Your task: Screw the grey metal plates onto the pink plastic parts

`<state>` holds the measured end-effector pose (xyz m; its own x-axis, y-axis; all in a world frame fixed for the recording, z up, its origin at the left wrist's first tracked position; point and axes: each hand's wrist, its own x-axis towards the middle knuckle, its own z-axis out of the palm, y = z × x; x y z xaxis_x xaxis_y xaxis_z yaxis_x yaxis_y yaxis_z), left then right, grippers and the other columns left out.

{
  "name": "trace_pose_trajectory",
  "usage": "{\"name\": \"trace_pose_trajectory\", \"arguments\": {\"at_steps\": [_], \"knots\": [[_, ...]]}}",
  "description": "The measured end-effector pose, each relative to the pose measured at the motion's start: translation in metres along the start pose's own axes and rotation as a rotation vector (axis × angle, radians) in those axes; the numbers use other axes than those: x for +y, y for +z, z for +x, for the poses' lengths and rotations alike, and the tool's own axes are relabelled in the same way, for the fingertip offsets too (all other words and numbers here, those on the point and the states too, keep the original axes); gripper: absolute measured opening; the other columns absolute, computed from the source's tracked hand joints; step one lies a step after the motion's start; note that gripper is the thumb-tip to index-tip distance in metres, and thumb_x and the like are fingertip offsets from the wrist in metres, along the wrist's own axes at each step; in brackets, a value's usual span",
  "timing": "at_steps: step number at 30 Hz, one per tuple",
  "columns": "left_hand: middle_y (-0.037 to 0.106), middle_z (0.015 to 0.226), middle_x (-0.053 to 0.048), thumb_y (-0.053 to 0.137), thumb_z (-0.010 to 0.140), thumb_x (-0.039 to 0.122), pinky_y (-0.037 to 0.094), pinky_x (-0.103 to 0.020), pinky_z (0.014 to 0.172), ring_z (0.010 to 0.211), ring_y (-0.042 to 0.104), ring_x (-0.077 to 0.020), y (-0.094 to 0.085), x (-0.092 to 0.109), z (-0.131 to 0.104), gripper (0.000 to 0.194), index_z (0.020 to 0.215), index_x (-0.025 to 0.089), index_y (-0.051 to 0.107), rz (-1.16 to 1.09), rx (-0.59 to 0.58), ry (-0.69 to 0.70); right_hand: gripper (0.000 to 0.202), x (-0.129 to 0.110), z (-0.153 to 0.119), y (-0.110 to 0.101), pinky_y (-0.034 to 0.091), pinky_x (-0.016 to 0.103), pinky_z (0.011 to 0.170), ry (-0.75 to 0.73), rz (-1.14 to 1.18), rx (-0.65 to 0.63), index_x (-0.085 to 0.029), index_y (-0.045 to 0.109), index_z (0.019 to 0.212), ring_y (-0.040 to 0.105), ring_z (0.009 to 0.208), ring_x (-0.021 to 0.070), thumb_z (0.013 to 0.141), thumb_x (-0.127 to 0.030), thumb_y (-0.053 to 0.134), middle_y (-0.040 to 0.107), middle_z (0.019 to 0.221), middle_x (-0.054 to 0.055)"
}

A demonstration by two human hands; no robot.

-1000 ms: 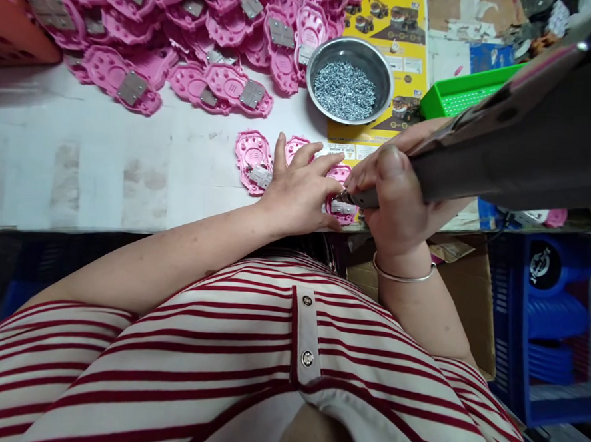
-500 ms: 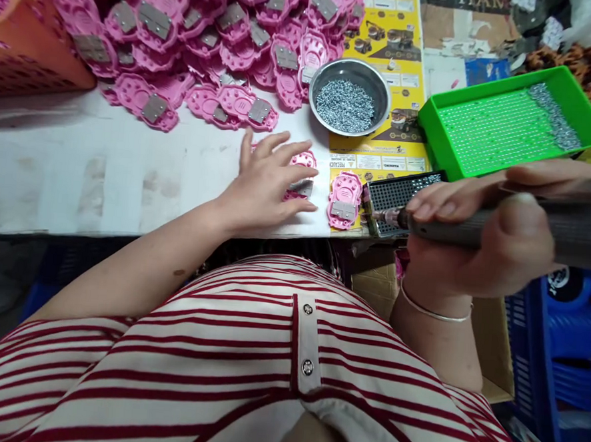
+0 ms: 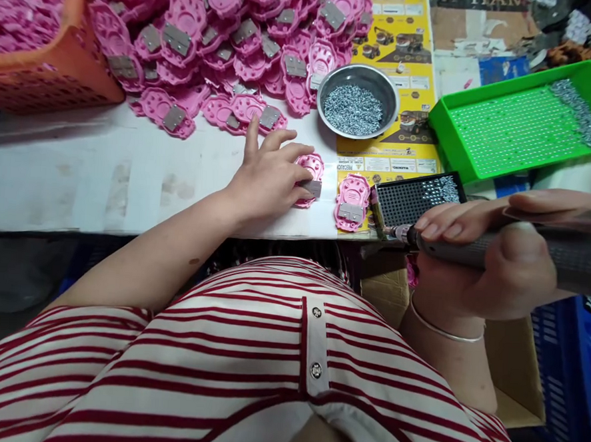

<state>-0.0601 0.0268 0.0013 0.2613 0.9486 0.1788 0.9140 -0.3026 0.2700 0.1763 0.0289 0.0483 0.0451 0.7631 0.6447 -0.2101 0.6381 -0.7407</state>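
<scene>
My left hand [image 3: 271,176] rests on the white tabletop, its thumb and index finger closed on the left side of a pink plastic part [image 3: 317,166] with a grey metal plate; the other fingers are spread. A second pink part [image 3: 353,201] with a grey plate lies just to its right, untouched. My right hand [image 3: 493,260] is wrapped around a dark grey electric screwdriver [image 3: 574,248]. The driver's tip points left, at the near edge of a black perforated tray [image 3: 401,201] with small screws at its far right; whether a screw sits on the tip I cannot tell.
A metal bowl [image 3: 357,110] of small screws stands behind the pink parts. To the right is a green tray [image 3: 511,134] with screws at one end. Pink parts with plates are heaped [image 3: 226,43] at the back, beside an orange basket [image 3: 84,68]. Below right stands a cardboard box [image 3: 516,374].
My left thumb and fingers have drawn in, leaving more of the pink part uncovered. My right hand still holds the screwdriver by the black tray. The whole view has shifted slightly.
</scene>
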Motion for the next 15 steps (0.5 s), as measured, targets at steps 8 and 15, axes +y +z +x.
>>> {"name": "trace_pose_trajectory", "arguments": {"at_steps": [8,15], "knots": [[0.063,0.140,-0.005,0.058,0.098,0.033,-0.001,-0.072,0.124,0.140,0.047,-0.0347,0.002,-0.002,-0.009,0.021,0.109,0.025,0.074,0.153,0.012,0.160,0.010,0.006,-0.003,0.000,0.049,0.028,0.044,-0.010,-0.005,0.015,-0.028,0.069,0.072,0.051,0.044,0.0065,0.081,-0.028,0.067,0.061,0.058,-0.010],[0.059,0.147,-0.004,0.038,0.104,0.016,-0.008,-0.061,0.125,0.143,0.047,-0.0257,0.003,0.000,-0.012,0.035,0.123,0.023,0.067,0.271,-0.010,0.288,0.006,0.003,-0.003,0.003,0.052,0.023,0.046,0.023,-0.009,0.047,-0.028,0.071,0.077,0.052,0.045,0.0049,0.082,-0.030,0.068,0.062,0.058,-0.012]]}}
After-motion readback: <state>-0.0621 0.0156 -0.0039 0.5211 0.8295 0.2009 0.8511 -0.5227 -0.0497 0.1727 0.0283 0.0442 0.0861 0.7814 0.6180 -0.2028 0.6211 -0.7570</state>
